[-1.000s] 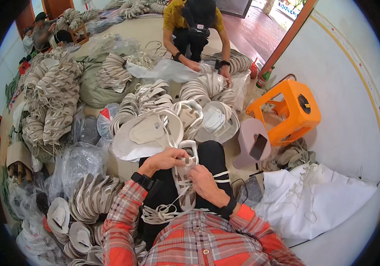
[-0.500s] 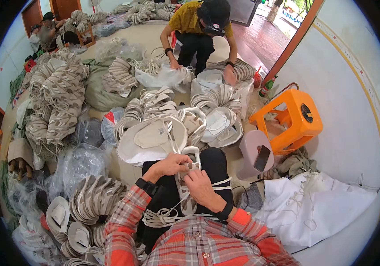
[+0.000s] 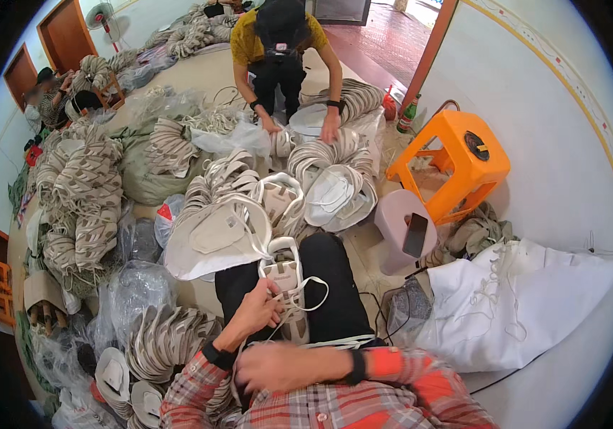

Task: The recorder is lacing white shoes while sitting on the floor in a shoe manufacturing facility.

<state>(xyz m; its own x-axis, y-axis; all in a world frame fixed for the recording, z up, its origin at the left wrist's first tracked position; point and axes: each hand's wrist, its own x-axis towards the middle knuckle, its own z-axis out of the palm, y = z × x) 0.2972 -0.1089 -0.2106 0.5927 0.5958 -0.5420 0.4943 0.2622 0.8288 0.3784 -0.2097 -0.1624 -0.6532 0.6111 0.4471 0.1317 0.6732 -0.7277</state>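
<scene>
So we had the small white bag [image 3: 283, 275] lying on our lap, on the black trousers [image 3: 335, 300], about dead centre of the view. Our left hand [image 3: 260, 309] was pinching its lower edge and the white cord [image 3: 306, 304] looping off to 3 o'clock, fingers closed on it. Our right hand [image 3: 281, 366] sat down at 6 o'clock, curled and blurry, so we couldn't tell whether it gripped anything. At 11 o'clock from the bag lay a big flat white bag [image 3: 213, 236], with stacks of finished ones [image 3: 328, 154] further up toward 12. Another person [image 3: 281, 50] crouched up there, both hands in the piles. An orange stool [image 3: 456, 161] stood at 2 o'clock, with a pink stool [image 3: 399, 229] carrying a phone [image 3: 415, 234] just below it.
</scene>
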